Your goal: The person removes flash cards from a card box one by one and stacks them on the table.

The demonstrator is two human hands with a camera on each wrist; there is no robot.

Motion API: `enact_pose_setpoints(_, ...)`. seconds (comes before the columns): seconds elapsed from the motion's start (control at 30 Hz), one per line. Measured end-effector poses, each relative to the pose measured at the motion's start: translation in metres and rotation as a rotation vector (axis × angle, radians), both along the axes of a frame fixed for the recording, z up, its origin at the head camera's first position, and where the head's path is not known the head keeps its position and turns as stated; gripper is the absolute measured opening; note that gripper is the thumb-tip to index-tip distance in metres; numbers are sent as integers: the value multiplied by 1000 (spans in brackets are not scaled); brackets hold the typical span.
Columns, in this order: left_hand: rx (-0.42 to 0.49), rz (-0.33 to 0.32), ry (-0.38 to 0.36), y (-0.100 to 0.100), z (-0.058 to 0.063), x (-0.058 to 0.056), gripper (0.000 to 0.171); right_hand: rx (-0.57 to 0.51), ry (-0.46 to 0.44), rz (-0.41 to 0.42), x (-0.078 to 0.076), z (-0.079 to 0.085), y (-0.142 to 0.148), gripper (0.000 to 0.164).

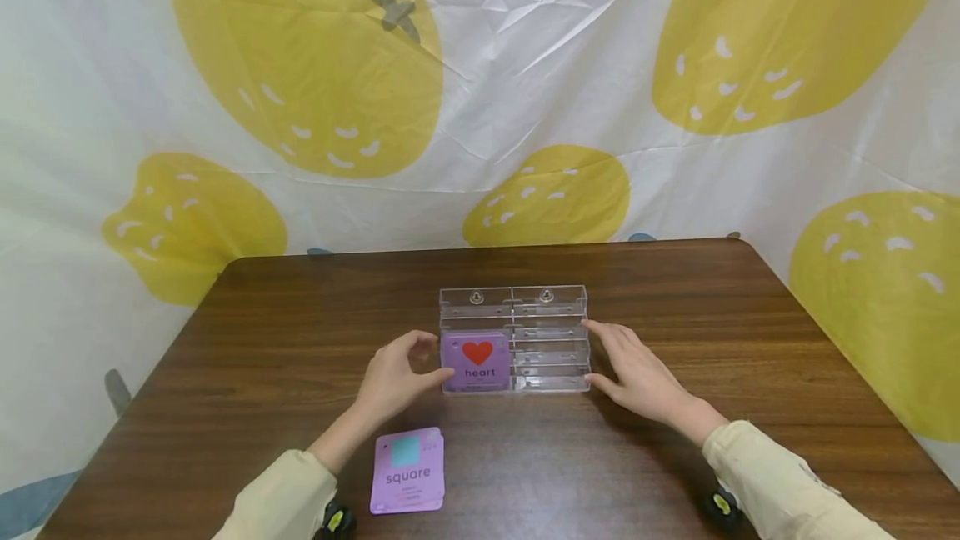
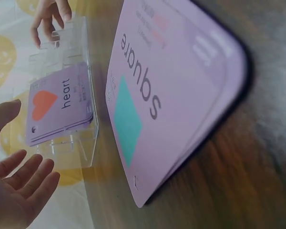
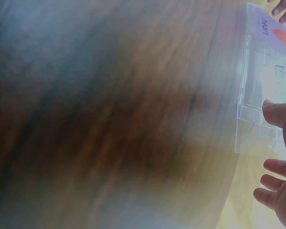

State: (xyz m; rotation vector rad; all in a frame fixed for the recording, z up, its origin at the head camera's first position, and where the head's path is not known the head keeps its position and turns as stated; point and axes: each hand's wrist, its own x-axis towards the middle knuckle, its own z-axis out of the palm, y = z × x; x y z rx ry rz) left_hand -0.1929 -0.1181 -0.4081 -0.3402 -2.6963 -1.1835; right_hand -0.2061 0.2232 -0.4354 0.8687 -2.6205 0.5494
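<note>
A clear plastic rack (image 1: 551, 367) with two columns of stepped pockets stands mid-table. Several purple cards, the front one a heart card (image 1: 477, 361), sit in its lower left pocket; the left wrist view shows more cards (image 2: 62, 136) behind it. My left hand (image 1: 393, 375) is beside the rack's left end, thumb and fingers spread apart, the thumb tip close to the heart card's edge. At the right end, my right hand (image 1: 637, 367) has its thumb and fingertips against or right by the rack's side. Nearer me lies a small stack of purple cards topped by a square card (image 1: 407, 486).
The brown wooden table (image 1: 315, 298) has rounded far corners. Behind it hangs a white cloth (image 1: 480, 123) printed with yellow fruit. Black wrist devices (image 1: 339, 519) show at the sleeves, one close to the square card stack.
</note>
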Motion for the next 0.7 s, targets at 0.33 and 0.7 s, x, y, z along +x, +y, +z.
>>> enact_pose_setpoints(0.33,41,-49,47,9,-5,-10,50,3,-15,-7,1,1,0,75)
enact_pose_setpoints(0.7,8,-10,115,17,-10,-21,35,3,-9,-4,1,1,0,75)
